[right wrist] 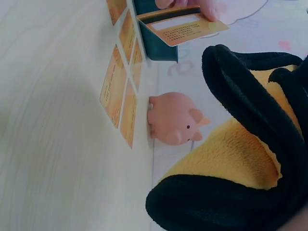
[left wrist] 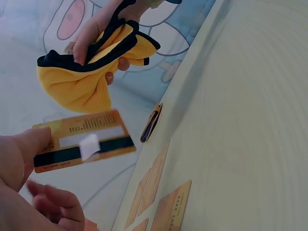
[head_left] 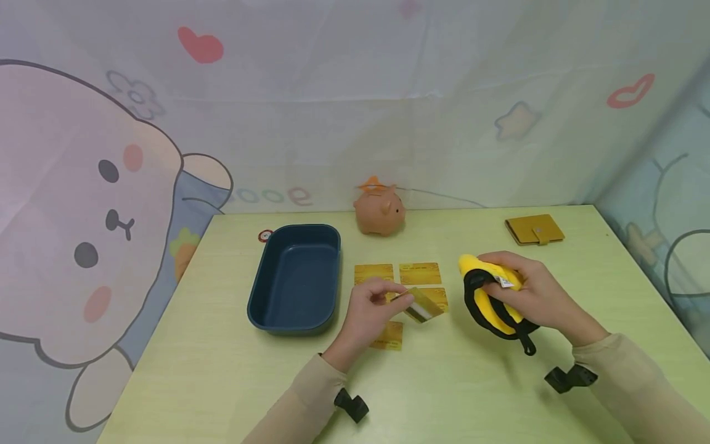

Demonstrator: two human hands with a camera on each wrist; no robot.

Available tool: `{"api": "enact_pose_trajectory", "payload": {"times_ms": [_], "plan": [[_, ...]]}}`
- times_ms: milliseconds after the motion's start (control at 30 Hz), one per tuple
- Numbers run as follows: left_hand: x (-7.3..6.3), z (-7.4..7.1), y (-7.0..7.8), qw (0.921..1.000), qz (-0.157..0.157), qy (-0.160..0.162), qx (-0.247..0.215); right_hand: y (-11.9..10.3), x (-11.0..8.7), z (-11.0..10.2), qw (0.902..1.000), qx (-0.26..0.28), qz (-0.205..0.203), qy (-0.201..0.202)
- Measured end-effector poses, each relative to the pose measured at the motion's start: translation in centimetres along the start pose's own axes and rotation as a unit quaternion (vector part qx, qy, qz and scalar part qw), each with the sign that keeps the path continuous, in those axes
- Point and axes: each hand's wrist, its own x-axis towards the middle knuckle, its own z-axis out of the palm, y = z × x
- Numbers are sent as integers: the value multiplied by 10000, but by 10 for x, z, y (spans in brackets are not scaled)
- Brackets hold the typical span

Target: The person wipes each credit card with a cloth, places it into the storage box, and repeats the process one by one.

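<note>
Between thumb and fingertips my left hand (head_left: 370,308) pinches a gold bank card (head_left: 424,304) by one end, tilted above other cards. Its back, with a black stripe and white strip, faces the left wrist camera (left wrist: 96,122). My right hand (head_left: 538,293) grips a bunched yellow cloth (head_left: 470,265) with black edging and a hanging loop, held up to the right of the card. In the right wrist view the folded cloth (right wrist: 236,149) fills the right side. Several gold cards (head_left: 420,273) lie in rows on the table under and beyond my left hand, which partly covers them.
A dark blue rectangular bin (head_left: 296,277) stands left of the cards. At the back is a pink piggy bank (head_left: 379,213), and at the back right lies a mustard wallet (head_left: 534,229). A small round red-and-white item (head_left: 265,235) sits by the bin's far corner.
</note>
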Motion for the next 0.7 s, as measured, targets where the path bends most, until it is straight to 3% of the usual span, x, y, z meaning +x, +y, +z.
{"api": "enact_pose_trajectory", "payload": {"times_ms": [167, 433, 700], "plan": [[0, 1, 3, 9993, -352, -85, 85, 0, 2, 2, 10000, 87, -27, -4], [1, 3, 1, 9895, -1143, -305, -833, -3, 5, 6, 9996, 271, -80, -46], [2, 2, 4, 9859, -1217, -328, -1101, -4, 8, 10, 9996, 250, -113, -102]]}}
